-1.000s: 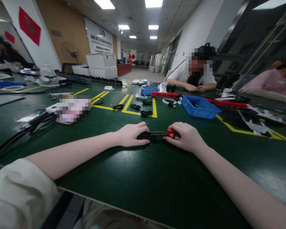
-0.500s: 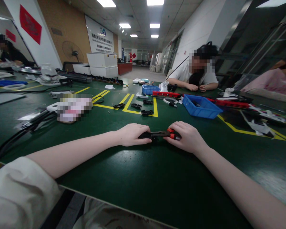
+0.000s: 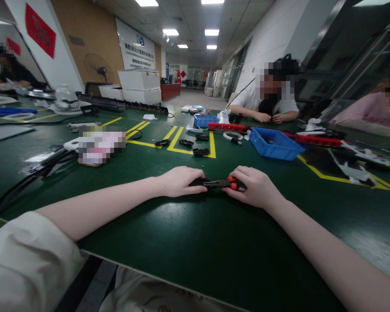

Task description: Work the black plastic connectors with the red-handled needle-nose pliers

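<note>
My left hand (image 3: 185, 182) is closed around a small black part (image 3: 199, 182), thumb below and fingers above. In my right hand (image 3: 251, 185) are long-nose pliers (image 3: 219, 183) with red and black handles. Their jaws point left and meet the black part's right end; whether they grip it I cannot make out. Both hands are low over the green table (image 3: 195, 242). Beyond them lie several similar black parts, one of them the nearest black part (image 3: 200, 151), by yellow tape lines.
A blue bin (image 3: 276, 145) stands right of centre, a smaller blue bin (image 3: 205, 121) behind it. Red strips (image 3: 227, 126) lie nearby. At left are a phone-like pink object (image 3: 100, 149) and black cables (image 3: 22, 190). A co-worker (image 3: 279, 95) sits across the table.
The pliers' jaws have tilted slightly, and their tips are a little lower at the black part. Both hands keep their hold in nearly the same place.
</note>
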